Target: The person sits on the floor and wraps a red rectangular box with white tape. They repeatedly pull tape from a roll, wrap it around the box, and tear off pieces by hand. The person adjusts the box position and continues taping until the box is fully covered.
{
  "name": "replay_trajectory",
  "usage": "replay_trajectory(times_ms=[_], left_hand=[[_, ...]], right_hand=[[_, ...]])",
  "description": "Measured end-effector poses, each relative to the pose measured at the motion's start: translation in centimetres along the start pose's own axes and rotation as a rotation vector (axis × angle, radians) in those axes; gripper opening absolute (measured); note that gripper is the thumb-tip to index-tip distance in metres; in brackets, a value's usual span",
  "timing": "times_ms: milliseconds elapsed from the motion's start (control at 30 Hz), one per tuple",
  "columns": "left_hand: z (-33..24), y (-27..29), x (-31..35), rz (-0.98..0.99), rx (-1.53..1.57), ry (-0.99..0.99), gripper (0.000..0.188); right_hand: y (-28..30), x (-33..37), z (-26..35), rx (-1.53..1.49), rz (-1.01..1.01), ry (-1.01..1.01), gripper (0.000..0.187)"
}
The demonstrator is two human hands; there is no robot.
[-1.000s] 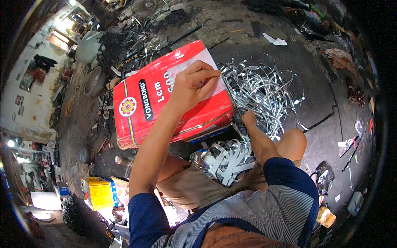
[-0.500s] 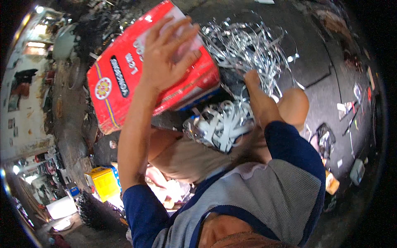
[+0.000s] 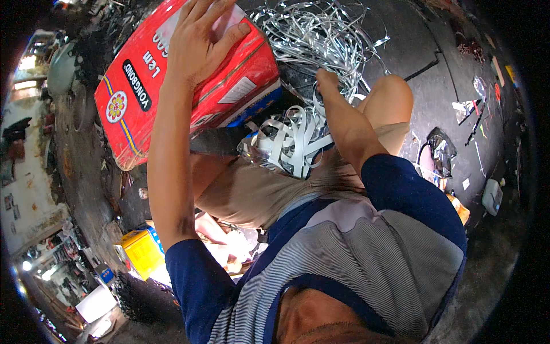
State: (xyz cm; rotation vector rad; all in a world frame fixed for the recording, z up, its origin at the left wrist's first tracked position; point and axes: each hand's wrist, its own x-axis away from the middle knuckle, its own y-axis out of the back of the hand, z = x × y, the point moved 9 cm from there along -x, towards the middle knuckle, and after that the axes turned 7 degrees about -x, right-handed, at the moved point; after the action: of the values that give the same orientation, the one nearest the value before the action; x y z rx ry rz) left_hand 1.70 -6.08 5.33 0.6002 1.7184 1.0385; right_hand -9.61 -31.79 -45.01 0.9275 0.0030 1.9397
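Note:
My left hand (image 3: 206, 43) lies flat on a large red tin can (image 3: 123, 80), its fingers stretched and thumb apart. The can rests tilted on its side, with a blue band low on its near right edge. Past my bent knee, my right hand (image 3: 327, 83) is at the edge of a tangled heap of shiny silver strips (image 3: 318, 34). Its fingers are hidden, so I cannot see whether it grips any of them. Between my legs, beside the can, sits a looped bundle of flat white strips (image 3: 295, 140).
A yellow box (image 3: 139, 252) stands at the lower left, near a white sheet-like piece (image 3: 96, 304). On the dark floor to the right lie a crumpled black plastic bag (image 3: 440, 152), a pale grey container (image 3: 492, 196) and small scraps.
The whole view has shifted, so the can, strips and both hands appear further up and left. My left hand stays on the can, and my right hand stays by the silver strips.

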Motion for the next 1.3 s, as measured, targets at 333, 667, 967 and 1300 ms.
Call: replay_trajectory(times_ms=[333, 667, 967, 1300], left_hand=[[0.5, 0.1, 1.4, -0.118, -0.082, 0.002, 0.049], [-8.6, 3.1, 5.4, -0.215, 0.433, 0.118, 0.036], [-8.0, 0.7, 7.2, -0.017, 0.738, 0.518, 0.022], [10.6, 17.4, 21.1, -0.216, 0.522, 0.903, 0.010]], right_hand=[[-0.9, 10.8, 2.3, 0.854, 0.316, 0.458, 0.043], [7.5, 21.0, 28.4, 0.858, 0.384, 0.910, 0.031], [11.0, 43.8, 30.5, 0.491, 1.056, 1.311, 0.027], [4.6, 40.2, 34.5, 0.386, 1.299, 1.074, 0.024]])
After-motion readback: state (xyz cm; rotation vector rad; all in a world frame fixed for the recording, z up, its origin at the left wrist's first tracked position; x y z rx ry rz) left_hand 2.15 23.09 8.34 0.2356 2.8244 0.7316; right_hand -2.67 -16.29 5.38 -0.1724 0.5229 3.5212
